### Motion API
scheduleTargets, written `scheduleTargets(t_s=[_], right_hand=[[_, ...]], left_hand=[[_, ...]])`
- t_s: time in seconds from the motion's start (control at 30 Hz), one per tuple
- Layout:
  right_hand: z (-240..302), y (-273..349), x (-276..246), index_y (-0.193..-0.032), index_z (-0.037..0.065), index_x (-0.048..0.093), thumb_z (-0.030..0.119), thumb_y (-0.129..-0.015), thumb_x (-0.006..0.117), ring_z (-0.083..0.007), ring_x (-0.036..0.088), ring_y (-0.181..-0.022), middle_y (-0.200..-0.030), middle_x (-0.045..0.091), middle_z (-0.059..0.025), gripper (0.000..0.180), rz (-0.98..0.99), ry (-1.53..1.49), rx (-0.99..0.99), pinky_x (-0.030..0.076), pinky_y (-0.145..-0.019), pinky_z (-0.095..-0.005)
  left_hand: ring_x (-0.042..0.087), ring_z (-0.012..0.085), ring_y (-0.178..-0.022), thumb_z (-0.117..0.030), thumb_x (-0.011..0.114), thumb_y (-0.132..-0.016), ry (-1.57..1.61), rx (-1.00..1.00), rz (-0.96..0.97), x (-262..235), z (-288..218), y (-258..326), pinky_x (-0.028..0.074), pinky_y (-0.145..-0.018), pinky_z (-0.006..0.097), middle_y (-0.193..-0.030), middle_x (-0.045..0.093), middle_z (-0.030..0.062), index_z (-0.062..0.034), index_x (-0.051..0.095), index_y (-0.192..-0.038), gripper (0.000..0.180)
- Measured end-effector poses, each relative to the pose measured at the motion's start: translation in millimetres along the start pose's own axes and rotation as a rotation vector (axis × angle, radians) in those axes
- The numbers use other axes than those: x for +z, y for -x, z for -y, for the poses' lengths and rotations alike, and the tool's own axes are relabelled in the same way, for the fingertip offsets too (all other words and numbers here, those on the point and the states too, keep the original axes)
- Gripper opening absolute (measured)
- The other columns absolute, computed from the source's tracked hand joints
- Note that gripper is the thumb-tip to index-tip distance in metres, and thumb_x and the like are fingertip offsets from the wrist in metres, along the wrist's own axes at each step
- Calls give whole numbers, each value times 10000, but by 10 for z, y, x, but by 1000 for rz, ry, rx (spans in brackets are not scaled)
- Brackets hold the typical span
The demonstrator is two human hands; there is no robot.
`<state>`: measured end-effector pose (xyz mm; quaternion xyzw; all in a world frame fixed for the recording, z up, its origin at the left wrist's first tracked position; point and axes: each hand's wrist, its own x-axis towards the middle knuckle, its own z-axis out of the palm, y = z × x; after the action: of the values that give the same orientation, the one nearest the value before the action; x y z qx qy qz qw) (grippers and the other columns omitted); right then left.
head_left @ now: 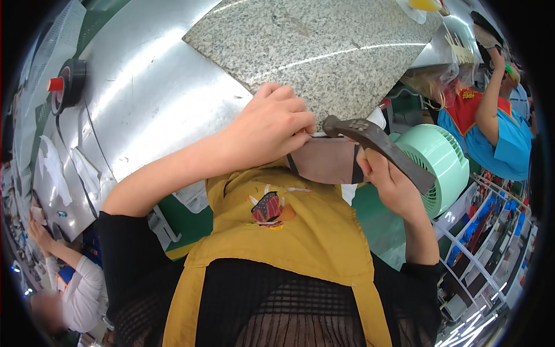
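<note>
The brown piece (324, 161) is located between your two hands, on the near side of the granite slab (312, 55) and over the upper part of your yellow apron (289, 231). It is a flat, roughly rectangular panel, wider from left to right than from near to far. Its face is a muted mauve-brown with a matt, plain finish. A narrow, nearly black band borders the left end; a second dark band runs across the right end. The near edge bows slightly toward you, and a thin pale strip shows along the far edge. The material is not identifiable with certainty; it resembles leather. Your left hand (274, 124) is at the far left corner of the piece, fingers curled and drawn together; you cannot tell whether the edge is clamped between them. Your right hand (390, 179) has its fingers clamped on the right end of the piece. A dark, worn metal hammer head (378, 141) lies slantwise across that hand, rounded at its far left end and flat and broad at its near right end. A mint-green fan (445, 168) stands just right of it. The granite slab rests on a shiny metal surface (144, 75).
</note>
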<state>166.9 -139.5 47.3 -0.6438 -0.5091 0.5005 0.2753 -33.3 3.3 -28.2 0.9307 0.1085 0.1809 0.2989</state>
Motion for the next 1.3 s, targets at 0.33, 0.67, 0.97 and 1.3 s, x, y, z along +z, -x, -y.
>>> scheduleTargets(t_s=[0.33, 0.67, 0.97, 1.3], right_hand=[[-190, 177, -29, -1174, -19, 493, 10, -896, 495, -355, 605, -833, -1018, 576, -170, 280, -55, 125, -122, 478, -702, -318], [-141, 140, 44, -1032, -6, 482, 54, -906, 473, -193, 446, -598, -715, 475, -87, 139, -124, 240, -234, 396, -570, -304], [-15, 94, -69, -1164, 22, 464, -1, -804, 543, -361, 584, -782, -908, 581, -170, 369, -29, 261, -170, 483, -652, -381], [-41, 61, -36, -1195, 20, 439, 60, -774, 577, -410, 598, -870, -934, 605, -201, 445, 76, 303, -65, 497, -693, -417]], left_hand=[[512, 206, -873, -127, 679, -761, -36, 11, -85, 274, -130, -152, 376, -830, 340, -822, 553, 1, -124, 648, -849, 94], [533, 198, -865, -117, 629, -668, -268, 298, -63, 197, -63, -59, 417, -887, 383, -864, 545, 20, -93, 613, -867, 202], [540, 192, -875, -111, 607, -676, -294, 395, -66, 225, 0, -65, 419, -897, 396, -860, 543, 20, -83, 591, -865, 191], [520, 206, -914, -109, 661, -698, -238, 304, -29, 133, 13, -18, 377, -937, 416, -868, 546, 7, -112, 620, -881, 187]])
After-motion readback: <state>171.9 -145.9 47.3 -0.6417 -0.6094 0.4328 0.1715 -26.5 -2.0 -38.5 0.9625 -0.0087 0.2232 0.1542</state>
